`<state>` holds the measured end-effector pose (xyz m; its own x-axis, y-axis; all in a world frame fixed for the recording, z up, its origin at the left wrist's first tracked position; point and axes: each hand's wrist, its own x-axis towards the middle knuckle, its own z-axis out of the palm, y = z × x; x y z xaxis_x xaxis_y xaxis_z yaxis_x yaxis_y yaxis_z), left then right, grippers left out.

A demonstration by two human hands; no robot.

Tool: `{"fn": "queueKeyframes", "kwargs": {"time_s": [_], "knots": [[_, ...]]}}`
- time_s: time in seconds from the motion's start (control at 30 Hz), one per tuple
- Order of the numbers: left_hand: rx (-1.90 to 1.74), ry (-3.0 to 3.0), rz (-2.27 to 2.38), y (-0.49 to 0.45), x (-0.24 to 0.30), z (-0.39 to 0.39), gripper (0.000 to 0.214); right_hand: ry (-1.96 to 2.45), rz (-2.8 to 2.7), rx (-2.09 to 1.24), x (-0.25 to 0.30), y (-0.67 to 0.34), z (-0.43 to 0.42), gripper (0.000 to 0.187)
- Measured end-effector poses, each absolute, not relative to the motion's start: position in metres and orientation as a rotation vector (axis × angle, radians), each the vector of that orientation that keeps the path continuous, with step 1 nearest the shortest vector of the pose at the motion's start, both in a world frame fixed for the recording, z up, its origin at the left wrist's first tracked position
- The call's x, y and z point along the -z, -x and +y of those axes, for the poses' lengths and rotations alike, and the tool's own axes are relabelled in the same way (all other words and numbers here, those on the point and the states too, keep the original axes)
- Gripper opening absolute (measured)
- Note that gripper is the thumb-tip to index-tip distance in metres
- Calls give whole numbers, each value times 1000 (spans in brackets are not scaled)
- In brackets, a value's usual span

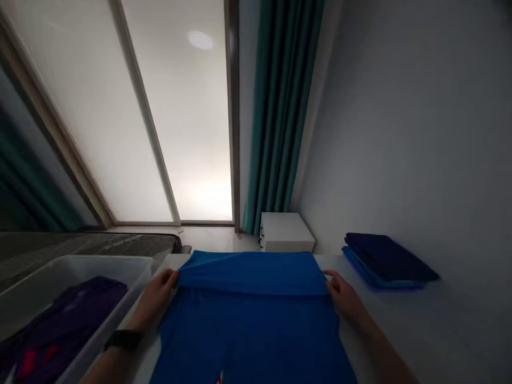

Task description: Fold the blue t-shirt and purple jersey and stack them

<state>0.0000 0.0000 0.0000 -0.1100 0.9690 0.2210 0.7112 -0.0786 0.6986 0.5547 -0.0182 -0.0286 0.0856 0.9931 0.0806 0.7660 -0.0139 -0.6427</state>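
A blue T-shirt-like garment (pixel 252 330) lies spread on the white table in front of me, its far part folded over in a wide band. My left hand (pixel 162 285) pinches the band's left edge, and a dark band circles that wrist. At the opposite edge, my right hand (pixel 340 290) has its fingers closed on the cloth. A small red and white mark shows on the garment near the bottom of the view. The garment's nearest part runs out of the frame.
Folded dark and blue clothes (pixel 388 261) are stacked on the table at right. A translucent plastic bin (pixel 108 261) at left holds purple clothing (pixel 76 314). Beyond the table are a white cabinet (pixel 286 229), a teal curtain (pixel 282 117) and frosted sliding doors (pixel 184 122).
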Motion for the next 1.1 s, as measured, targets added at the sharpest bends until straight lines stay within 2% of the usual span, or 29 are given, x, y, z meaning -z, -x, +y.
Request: {"fn": "queueKeyframes", "kwargs": {"time_s": [0.17, 0.3, 0.6, 0.83, 1.1], "knots": [[-1008, -1730, 1749, 2, 3, -4, 45, 1811, -1743, -499, 33, -552, -19, 52], [-970, -1731, 1841, -4, 8, -11, 42, 1790, -1747, -430, 34, -553, -19, 49], [-1013, -1818, 1894, -16, 7, -14, 36, 1825, -1687, -441, 37, -561, -18, 54], [-1273, -1611, 1763, -13, 4, -14, 32, 1824, -1632, -448, 37, -569, -19, 54], [-1100, -1723, 1860, -10, 8, -21, 27, 1829, -1746, -380, 31, -559, -21, 48]]}}
